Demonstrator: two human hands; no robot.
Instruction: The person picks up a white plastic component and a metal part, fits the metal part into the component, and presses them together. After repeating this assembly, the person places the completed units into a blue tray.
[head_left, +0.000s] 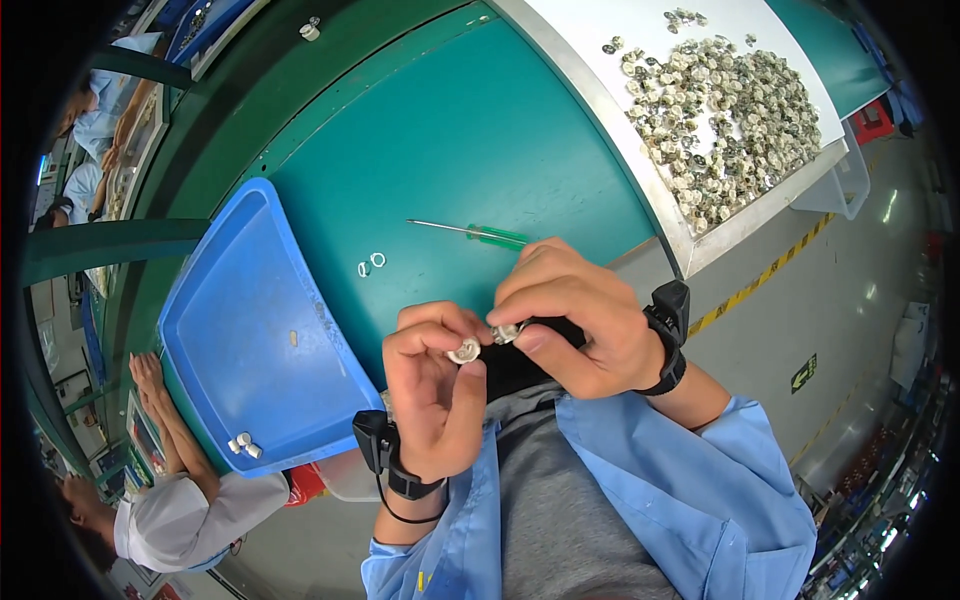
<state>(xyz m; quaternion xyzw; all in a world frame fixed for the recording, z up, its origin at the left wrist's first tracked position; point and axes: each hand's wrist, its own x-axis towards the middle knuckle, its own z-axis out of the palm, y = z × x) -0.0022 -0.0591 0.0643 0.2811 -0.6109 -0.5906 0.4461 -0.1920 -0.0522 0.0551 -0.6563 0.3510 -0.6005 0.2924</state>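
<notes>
My left hand (437,385) pinches a small round white plastic part (466,351) between thumb and fingers. Close beside it, my right hand (580,318) grips a small clear-and-metallic part (504,333) between thumb and forefinger. The two pieces are held near each other; whether they touch I cannot tell. Beyond my hands a screwdriver (490,235) with a green handle lies on the green work surface (450,140), its handle end partly behind my right hand. Two thin white rings (372,263) rest to the left of it.
A blue tray (270,340) stands at the left, with several small white cylinders (245,445) in its near corner. At the far right, a metal-edged white board (570,60) bears a heap of small clear and metallic parts (720,120). Another person's arms (165,410) show at the left.
</notes>
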